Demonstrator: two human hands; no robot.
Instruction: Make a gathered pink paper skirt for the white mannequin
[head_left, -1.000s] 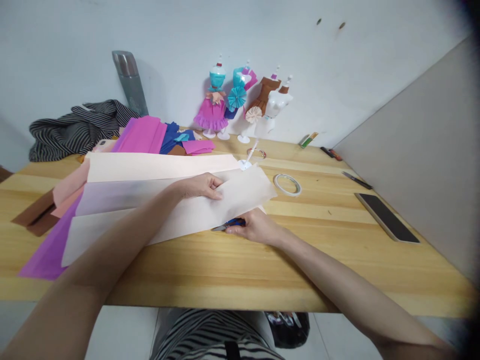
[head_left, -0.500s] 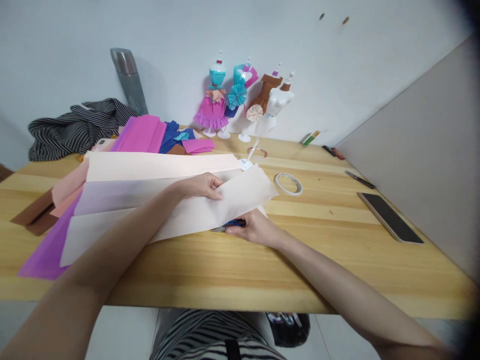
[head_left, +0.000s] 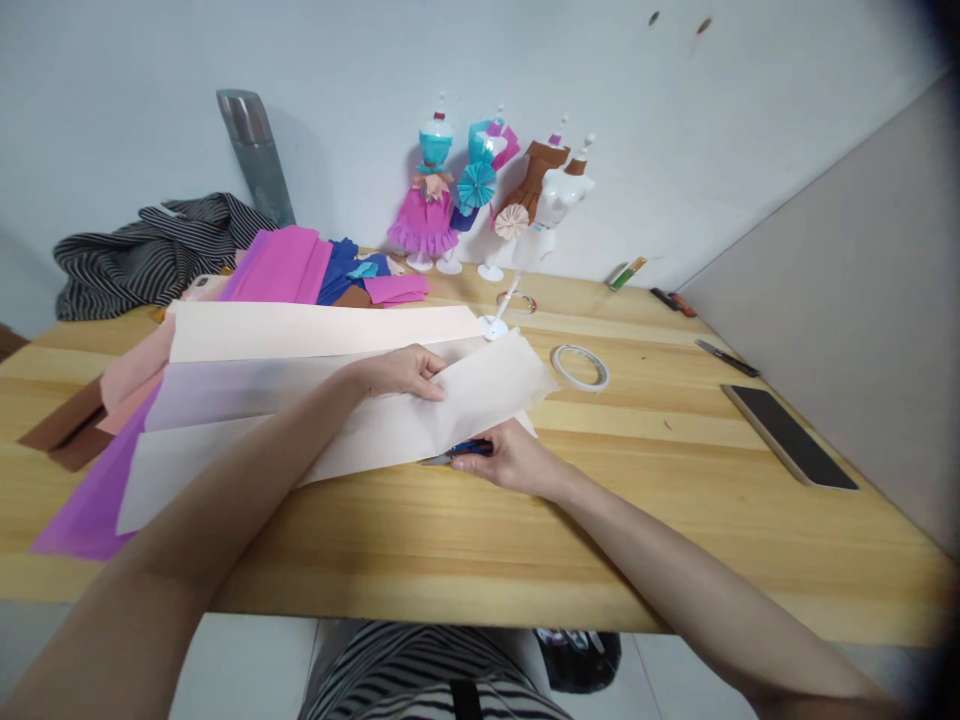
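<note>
My left hand pinches a long white paper sheet near its middle, thumb on top. The sheet's right end is lifted and slants up to the right. Below it, my right hand is closed on small blue-handled scissors, whose blades point left along the sheet's lower edge. Part of the scissors is hidden by the paper and fingers. Under my left forearm lie more layers, with a pale peach sheet behind and a purple sheet at the left.
Small dressed mannequins stand along the wall. Right of the paper is a tape roll; farther right are a phone and a craft knife. Striped cloth, a grey bottle and pink paper sit back left.
Both hands keep nearly the same pose on the paper and scissors. The view has shifted slightly, so objects at the right appear a little farther right.
</note>
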